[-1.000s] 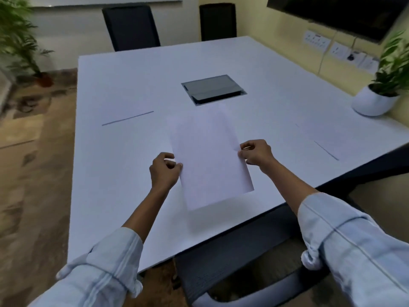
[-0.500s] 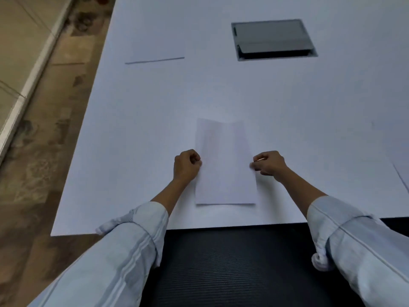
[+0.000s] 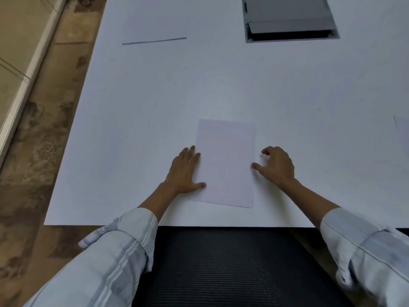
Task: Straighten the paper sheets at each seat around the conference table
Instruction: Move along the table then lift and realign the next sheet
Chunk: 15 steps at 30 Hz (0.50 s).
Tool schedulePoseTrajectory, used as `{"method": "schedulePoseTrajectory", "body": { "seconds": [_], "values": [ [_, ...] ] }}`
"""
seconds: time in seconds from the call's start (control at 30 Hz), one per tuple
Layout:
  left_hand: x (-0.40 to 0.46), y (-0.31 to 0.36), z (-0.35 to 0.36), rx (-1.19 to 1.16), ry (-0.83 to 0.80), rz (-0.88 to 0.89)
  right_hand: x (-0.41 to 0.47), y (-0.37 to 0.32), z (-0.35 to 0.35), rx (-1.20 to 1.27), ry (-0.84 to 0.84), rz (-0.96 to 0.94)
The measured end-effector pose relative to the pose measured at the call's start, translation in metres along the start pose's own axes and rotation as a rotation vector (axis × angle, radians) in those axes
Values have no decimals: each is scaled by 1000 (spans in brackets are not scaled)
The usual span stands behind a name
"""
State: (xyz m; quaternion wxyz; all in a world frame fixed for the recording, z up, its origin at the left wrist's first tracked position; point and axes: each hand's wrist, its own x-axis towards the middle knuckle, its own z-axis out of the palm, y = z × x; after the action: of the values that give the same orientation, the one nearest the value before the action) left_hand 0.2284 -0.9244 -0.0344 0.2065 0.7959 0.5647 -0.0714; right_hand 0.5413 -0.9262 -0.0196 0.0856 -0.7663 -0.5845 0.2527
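Note:
A white paper sheet (image 3: pixel 225 162) lies flat on the white conference table (image 3: pixel 221 85), close to the near edge and turned a little off square. My left hand (image 3: pixel 184 171) rests flat at the sheet's left edge, fingers spread, thumb touching the paper. My right hand (image 3: pixel 275 166) hovers at the right edge with curled, parted fingers, holding nothing. A second sheet (image 3: pixel 155 21) lies at the far left seat. The edge of a third sheet (image 3: pixel 401 138) shows at the right border.
A grey recessed cable box (image 3: pixel 290 18) is set in the table's middle. A black mesh chair back (image 3: pixel 221 267) stands against the near edge below my arms. Brown patterned floor (image 3: pixel 33 151) runs along the left.
The sheet, held up in both hands a second ago, now lies flat on the table. Both hands have let go and opened. My view has tilted down toward the near edge.

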Motion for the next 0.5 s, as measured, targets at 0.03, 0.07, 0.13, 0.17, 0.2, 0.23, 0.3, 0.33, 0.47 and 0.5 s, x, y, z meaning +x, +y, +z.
{"method": "schedulePoseTrajectory", "body": {
  "seconds": [0.03, 0.07, 0.13, 0.17, 0.2, 0.23, 0.3, 0.33, 0.47, 0.5],
  "values": [
    [0, -1, 3, 61, -71, 73, -3, 0, 2, -28, 27, -92],
    [0, -2, 7, 99, -132, 125, -6, -1, 6, -57, 7, -184],
    [-1, -3, 17, 123, -183, 157, -12, -3, 17, -191, -140, -334],
    [-1, -3, 20, 118, -179, 148, -14, -4, 25, -286, -227, -378],
    [-2, -2, 23, 109, -167, 136, -17, -5, 32, -365, -298, -403],
    [-2, -2, 26, 101, -153, 125, -18, -5, 39, -415, -341, -413],
    [-4, -3, 28, 91, -129, 109, -18, -5, 47, -447, -362, -424],
    [-5, -4, 29, 87, -122, 103, -16, -6, 49, -451, -361, -430],
    [-8, -5, 30, 57, -121, 89, -12, -6, 50, -441, -367, -448],
    [-8, -5, 29, 45, -126, 87, -12, -6, 50, -432, -366, -448]
  ]
}}
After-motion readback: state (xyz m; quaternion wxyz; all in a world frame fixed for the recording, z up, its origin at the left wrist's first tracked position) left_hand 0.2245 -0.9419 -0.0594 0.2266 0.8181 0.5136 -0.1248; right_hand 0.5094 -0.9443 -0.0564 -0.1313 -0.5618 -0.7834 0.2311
